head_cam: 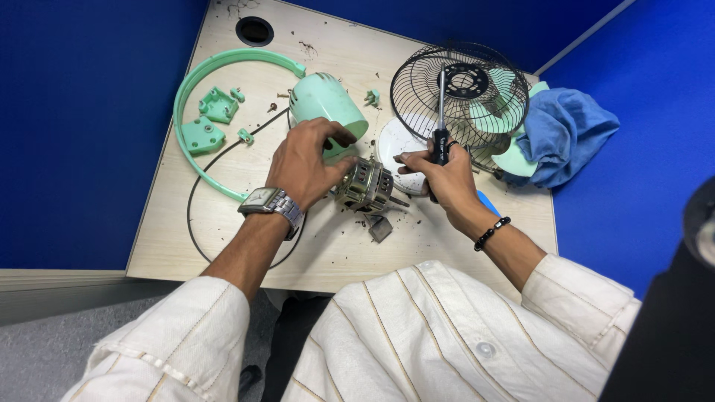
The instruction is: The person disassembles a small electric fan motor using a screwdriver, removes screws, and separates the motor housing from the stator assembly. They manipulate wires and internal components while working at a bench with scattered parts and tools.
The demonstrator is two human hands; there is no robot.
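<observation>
Left hand grips the fan motor, steadying it on the counter; beside the motor, right hand grasps an upright screwdriver.

One motor, one screwdriver and one wire grille are lying here. One blue cloth and one green ring are resting alongside.

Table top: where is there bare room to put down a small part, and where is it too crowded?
Free patches: the near table edge in front of the motor, and the far strip between the round hole and the wire guard, though crumbs lie there. Crowded: around the green ring with its brackets, and between the left hand, the right hand and the screwdriver.
</observation>
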